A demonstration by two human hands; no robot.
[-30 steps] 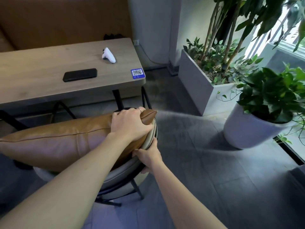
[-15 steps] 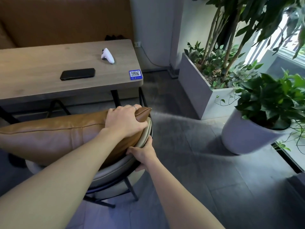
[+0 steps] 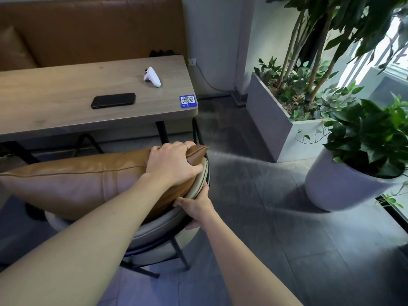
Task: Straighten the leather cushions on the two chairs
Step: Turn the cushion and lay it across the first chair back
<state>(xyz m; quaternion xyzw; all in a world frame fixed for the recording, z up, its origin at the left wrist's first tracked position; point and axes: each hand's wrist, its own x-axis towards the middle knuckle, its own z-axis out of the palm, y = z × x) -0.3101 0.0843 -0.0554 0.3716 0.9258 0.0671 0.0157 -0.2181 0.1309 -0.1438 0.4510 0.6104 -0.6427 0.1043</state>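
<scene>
A tan leather cushion [image 3: 79, 184] lies along a beige chair [image 3: 159, 230] with black metal legs, its right corner poking over the chair's rim. My left hand [image 3: 172, 164] presses down on that right end, fingers wrapped over the cushion's top edge, a ring on one finger. My right hand [image 3: 196, 206] grips the padded right rim of the chair just below the cushion. The cushion's left end runs out of view. Only this one chair shows.
A wooden table [image 3: 66, 120] stands just beyond the chair, carrying a black phone [image 3: 113, 100], a white controller [image 3: 152, 79] and a blue QR sticker [image 3: 188, 101]. A brown sofa back [image 3: 88, 29] is behind. A rectangular planter [image 3: 276, 127] and a round white pot [image 3: 335, 186] stand right.
Both hands keep their hold. Chair and cushion sit slightly further left and up in view; the camera has shifted a little.
</scene>
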